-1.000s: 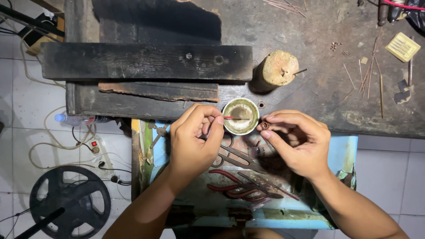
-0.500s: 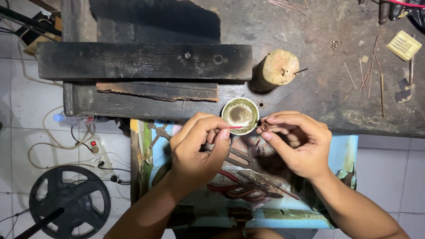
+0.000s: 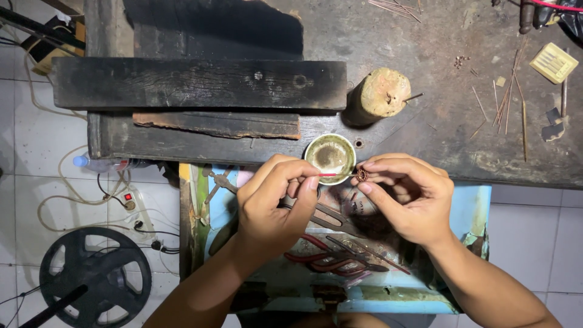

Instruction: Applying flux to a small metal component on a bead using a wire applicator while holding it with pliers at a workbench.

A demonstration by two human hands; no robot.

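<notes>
- Your left hand (image 3: 273, 203) has drawn its thin red-handled tool (image 3: 330, 175) back from over the small bowl (image 3: 330, 158) toward the piece your right hand (image 3: 405, 197) holds; half a second ago the tip sat nearer the bowl's rim.
- Head view: your left fingers are pinched narrow on the red-handled tool, which lies level, its tip reaching the small round coppery piece (image 3: 362, 175).
- Your right thumb and forefinger are closed tight on that coppery piece, just right of the bowl and below its rim; whether the tool tip actually touches it is hard to tell, since it is so small.
- The bowl stands on the edge of the dark wooden bench (image 3: 425, 73), with a pale wooden stump (image 3: 381, 92) just beyond it to the right.
- Beneath your hands sits a blue tray (image 3: 477, 209) holding red-handled pliers (image 3: 328, 260).
- Thin copper wires (image 3: 507, 100) lie scattered on the bench, well apart to the right.
</notes>
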